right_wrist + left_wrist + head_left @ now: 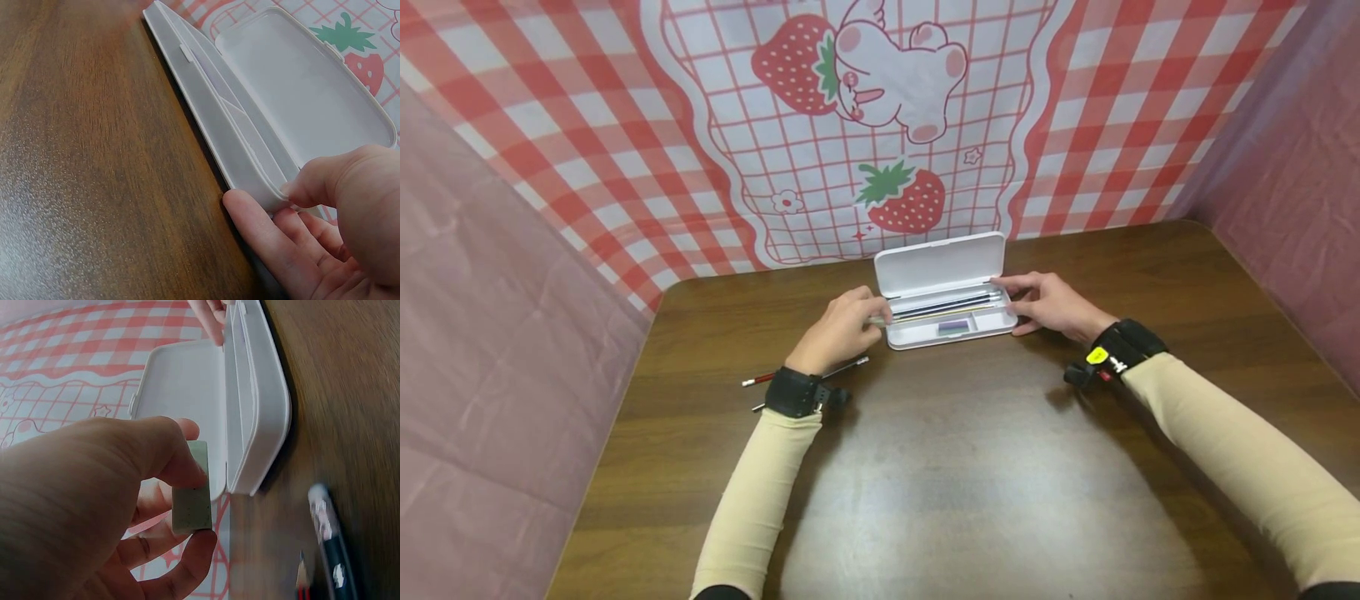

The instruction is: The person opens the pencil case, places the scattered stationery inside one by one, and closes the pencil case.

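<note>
A white pencil case stands with its lid raised against the cloth at the table's back. Several pencils lie along its inner compartment, and a purple and green block sits in a front one. At the case's left end, my left hand pinches a pale green eraser between thumb and fingers. That eraser is held clear of the case in the left wrist view. My right hand grips the case's right end, thumb over the rim and fingers against the outer wall.
Left of the case, a red pencil and a dark pencil with a silver end lie on the wooden table, partly under my left wrist. A strawberry-patterned checked cloth hangs right behind the case.
</note>
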### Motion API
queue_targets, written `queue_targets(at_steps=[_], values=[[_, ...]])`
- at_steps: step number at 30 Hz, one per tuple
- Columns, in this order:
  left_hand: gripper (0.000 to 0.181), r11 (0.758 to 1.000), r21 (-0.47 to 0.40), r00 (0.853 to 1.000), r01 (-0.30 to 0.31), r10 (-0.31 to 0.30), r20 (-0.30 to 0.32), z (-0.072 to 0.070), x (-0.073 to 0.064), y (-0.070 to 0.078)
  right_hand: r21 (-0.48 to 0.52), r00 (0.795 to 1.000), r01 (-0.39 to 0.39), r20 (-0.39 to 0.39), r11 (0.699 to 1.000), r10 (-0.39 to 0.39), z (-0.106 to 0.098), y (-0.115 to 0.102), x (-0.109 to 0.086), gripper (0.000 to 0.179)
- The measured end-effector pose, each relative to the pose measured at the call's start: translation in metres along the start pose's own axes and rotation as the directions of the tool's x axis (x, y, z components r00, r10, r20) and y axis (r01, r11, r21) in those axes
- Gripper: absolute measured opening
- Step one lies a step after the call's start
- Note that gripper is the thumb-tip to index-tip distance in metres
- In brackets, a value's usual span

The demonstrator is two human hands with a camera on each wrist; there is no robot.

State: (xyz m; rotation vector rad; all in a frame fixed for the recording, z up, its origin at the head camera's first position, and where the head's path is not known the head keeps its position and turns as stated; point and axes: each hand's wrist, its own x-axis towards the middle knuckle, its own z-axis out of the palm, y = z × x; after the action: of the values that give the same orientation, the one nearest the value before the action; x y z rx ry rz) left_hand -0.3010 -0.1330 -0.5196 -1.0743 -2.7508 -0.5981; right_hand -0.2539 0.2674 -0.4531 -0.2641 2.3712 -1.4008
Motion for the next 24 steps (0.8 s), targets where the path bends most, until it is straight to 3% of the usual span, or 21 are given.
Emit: queue_targets(at_steps=[5, 6, 10, 14, 17, 21, 24], values=[[0.025, 0.999, -0.041, 1.000, 0.001, -0.001, -0.003, 0.003, 0.007, 0.010, 0.005, 1.000, -0.012, -0.004, 1.000, 0.012, 0.000, 0.000, 0.001, 0.061], [0.025, 0.999, -0.043, 1.000, 0.010, -0.010, 0.009, -0.002, 0.007, 0.018, 0.005, 1.000, -0.012, -0.003, 1.000, 0.012, 0.000, 0.000, 0.001, 0.061], [0.024, 0.998, -0.056, 0.999, 0.014, -0.012, 0.031, 0.001, 0.015, 0.027, 0.011, 1.000, -0.016, -0.004, 1.000, 0.016, 0.000, 0.000, 0.001, 0.061], [0.023, 0.998, -0.051, 0.996, 0.025, -0.021, 0.087, -0.027, 0.015, 0.068, 0.014, 1.000, -0.012, -0.009, 1.000, 0.013, -0.001, 0.000, 0.000, 0.061], [0.021, 0.994, -0.094, 0.993, 0.048, -0.038, 0.110, -0.028, 0.018, 0.081, 0.019, 1.000, -0.013, -0.016, 1.000, 0.013, -0.001, -0.001, 0.000, 0.061], [0.022, 0.992, -0.119, 0.995, 0.035, -0.024, 0.092, 0.011, 0.029, 0.056, 0.026, 1.000, -0.012, -0.015, 1.000, 0.012, 0.000, 0.001, 0.001, 0.061], [0.023, 0.995, -0.098, 0.993, 0.028, -0.017, 0.116, 0.009, 0.031, 0.063, 0.024, 1.000, -0.010, -0.007, 1.000, 0.010, 0.000, 0.002, 0.002, 0.061]])
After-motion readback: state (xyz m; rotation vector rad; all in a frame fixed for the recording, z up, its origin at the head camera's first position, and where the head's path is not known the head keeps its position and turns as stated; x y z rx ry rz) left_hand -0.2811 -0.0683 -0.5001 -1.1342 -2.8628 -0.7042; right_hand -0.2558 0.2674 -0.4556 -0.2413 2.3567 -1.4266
